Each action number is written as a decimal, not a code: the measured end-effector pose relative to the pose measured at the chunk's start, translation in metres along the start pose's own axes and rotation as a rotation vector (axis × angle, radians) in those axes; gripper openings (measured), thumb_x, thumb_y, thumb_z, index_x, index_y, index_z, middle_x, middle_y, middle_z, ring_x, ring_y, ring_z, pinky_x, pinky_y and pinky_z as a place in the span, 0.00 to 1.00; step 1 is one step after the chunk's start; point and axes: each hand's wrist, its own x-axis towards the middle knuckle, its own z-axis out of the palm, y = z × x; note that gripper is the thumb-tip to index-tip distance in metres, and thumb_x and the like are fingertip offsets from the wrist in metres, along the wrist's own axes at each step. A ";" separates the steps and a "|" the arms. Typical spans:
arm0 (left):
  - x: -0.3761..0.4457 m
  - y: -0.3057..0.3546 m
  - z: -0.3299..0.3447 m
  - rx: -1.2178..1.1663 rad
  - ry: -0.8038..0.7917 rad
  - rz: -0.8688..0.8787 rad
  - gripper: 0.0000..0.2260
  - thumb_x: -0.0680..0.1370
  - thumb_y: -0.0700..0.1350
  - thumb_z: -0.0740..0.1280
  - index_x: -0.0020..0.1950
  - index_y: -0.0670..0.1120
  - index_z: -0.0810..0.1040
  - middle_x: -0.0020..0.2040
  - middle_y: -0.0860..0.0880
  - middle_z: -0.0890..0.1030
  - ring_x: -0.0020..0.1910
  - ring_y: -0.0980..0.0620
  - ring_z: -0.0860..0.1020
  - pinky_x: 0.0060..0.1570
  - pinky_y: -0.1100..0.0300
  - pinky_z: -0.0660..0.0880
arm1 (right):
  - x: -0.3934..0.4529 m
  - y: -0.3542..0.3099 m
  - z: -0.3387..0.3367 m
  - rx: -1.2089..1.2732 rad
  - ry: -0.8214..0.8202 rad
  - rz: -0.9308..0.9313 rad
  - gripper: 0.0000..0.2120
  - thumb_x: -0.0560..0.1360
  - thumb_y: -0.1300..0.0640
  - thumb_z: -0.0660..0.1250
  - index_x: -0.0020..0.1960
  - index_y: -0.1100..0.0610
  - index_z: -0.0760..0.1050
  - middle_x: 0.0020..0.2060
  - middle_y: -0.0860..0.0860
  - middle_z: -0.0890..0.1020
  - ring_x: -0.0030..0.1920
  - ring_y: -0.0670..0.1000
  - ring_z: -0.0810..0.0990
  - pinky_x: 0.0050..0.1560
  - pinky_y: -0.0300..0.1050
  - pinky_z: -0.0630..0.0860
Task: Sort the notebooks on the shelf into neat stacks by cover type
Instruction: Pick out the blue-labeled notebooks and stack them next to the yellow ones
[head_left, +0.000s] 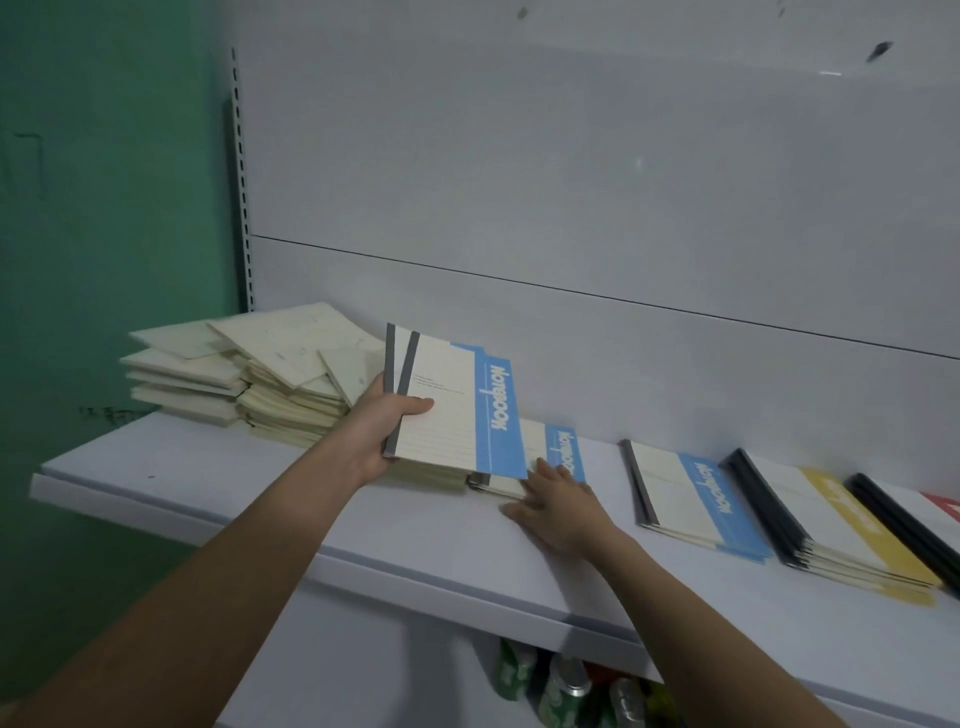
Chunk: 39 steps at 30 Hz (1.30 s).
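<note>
Honestly, the risky bit is the pair of blue notebooks (452, 405) held up off the shelf (208, 467). They are gripped by the left hand (382, 423) at the grey spine edge only, thumb on the front cover and fingers curled behind, so the far ends hang unsupported. The two are already fanned apart a little (both spines can be seen), and one could easily slide out if the grip is loosened or the pair is tilted further.

The right hand (558, 506) is laid flat, fingers straight and spread, on the shelf with fingertips against the blue stack (550, 457) lying just below the held pair. If that stack is pushed rather than steadied, it could be skewed toward the back panel, and the neat edge is lost.

Off to the left, the cream pile (249, 374) is a mess of angled covers, right beside the left wrist; a careless elbow move could get it knocked further. Further right, another blue stack (691, 499), a yellow stack (852, 530) and a red-cover one (935, 514) at the frame edge are lined up fine, well apart from both hands.
</note>
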 end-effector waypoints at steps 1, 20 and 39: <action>0.002 0.000 -0.003 0.005 -0.007 0.000 0.17 0.78 0.31 0.63 0.63 0.49 0.73 0.55 0.46 0.82 0.49 0.48 0.82 0.40 0.55 0.78 | 0.003 0.001 0.000 -0.034 -0.022 0.002 0.24 0.79 0.38 0.56 0.69 0.50 0.65 0.63 0.50 0.70 0.67 0.56 0.67 0.64 0.56 0.68; 0.032 -0.016 0.027 -0.057 -0.117 -0.007 0.15 0.81 0.35 0.62 0.65 0.49 0.72 0.58 0.47 0.81 0.55 0.47 0.80 0.48 0.53 0.78 | -0.047 -0.012 -0.070 0.908 0.753 0.116 0.20 0.83 0.47 0.54 0.51 0.62 0.76 0.42 0.56 0.79 0.39 0.47 0.73 0.40 0.43 0.69; 0.026 -0.101 0.171 -0.176 0.017 -0.085 0.19 0.77 0.33 0.65 0.66 0.45 0.71 0.57 0.44 0.83 0.51 0.45 0.83 0.36 0.55 0.80 | -0.099 0.095 -0.079 0.514 0.359 0.052 0.28 0.80 0.44 0.61 0.77 0.44 0.57 0.75 0.41 0.59 0.75 0.42 0.56 0.74 0.44 0.56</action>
